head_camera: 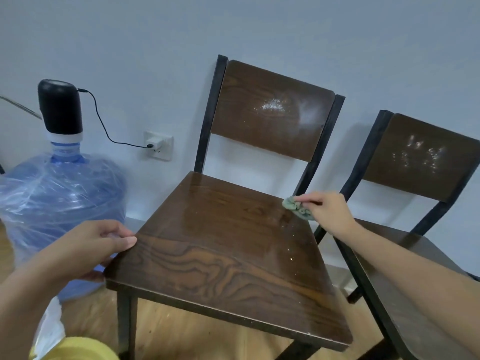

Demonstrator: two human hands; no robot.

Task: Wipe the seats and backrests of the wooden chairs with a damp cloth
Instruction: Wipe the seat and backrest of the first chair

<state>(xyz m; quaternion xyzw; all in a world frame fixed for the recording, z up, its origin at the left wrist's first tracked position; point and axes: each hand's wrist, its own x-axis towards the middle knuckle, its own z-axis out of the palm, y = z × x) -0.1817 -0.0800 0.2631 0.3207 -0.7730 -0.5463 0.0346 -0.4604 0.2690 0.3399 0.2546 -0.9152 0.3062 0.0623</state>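
pale wall behind two chairs. near seat (220,242) mostly wiped, crumbs left at 3 o'clock; right hand (327,211) clamped on cloth (296,206) there, left hand (104,242) gripping seat edge. both backrests (270,110) dusty, untouched.

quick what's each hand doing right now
Left hand: closed on the seat edge of the chair.
Right hand: closed, holding the cloth on the seat.
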